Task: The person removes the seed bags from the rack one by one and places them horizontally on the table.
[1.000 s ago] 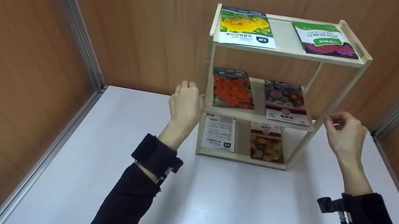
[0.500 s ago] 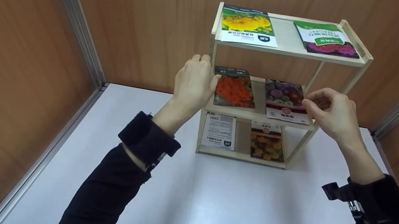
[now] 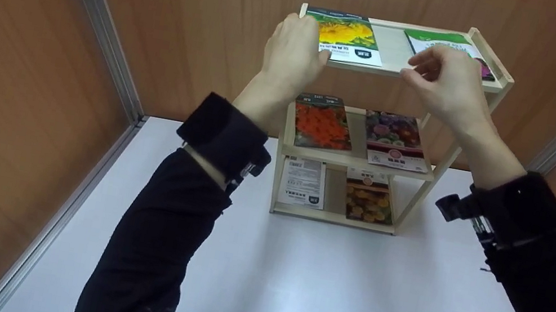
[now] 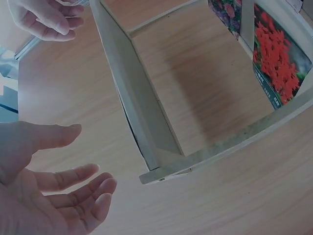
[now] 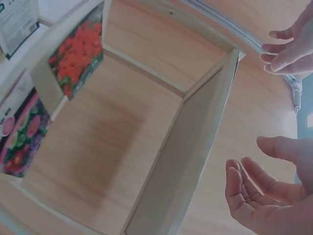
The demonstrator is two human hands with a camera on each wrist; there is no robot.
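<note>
My left hand (image 3: pixel 294 50) is raised at the left end of the top shelf, overlapping the yellow-flowered seed packet (image 3: pixel 353 38) in the head view. Its thumb and fingers stand apart with nothing between them in the left wrist view. At the right end, my right hand (image 3: pixel 447 86) covers part of a green and white seed packet (image 3: pixel 436 36). Its fingers (image 5: pixel 239 188) are loosely bent and empty. Both hands are beside the top of a three-tier wooden rack (image 3: pixel 356 164). On the middle shelf lie a red-flowered packet (image 3: pixel 322 124) and a purple-flowered packet (image 3: pixel 394 131).
The bottom shelf carries a packet with printed text (image 3: pixel 303 183) and an orange-flowered packet (image 3: pixel 368 203). Under the rack is a white table (image 3: pixel 323 290). Wood-grain panels (image 3: pixel 210 24) with metal corner strips enclose the back and sides.
Both hands have risen from beside the middle shelf to the height of the top shelf. The right hand has also moved left. Rack and packets look unchanged.
</note>
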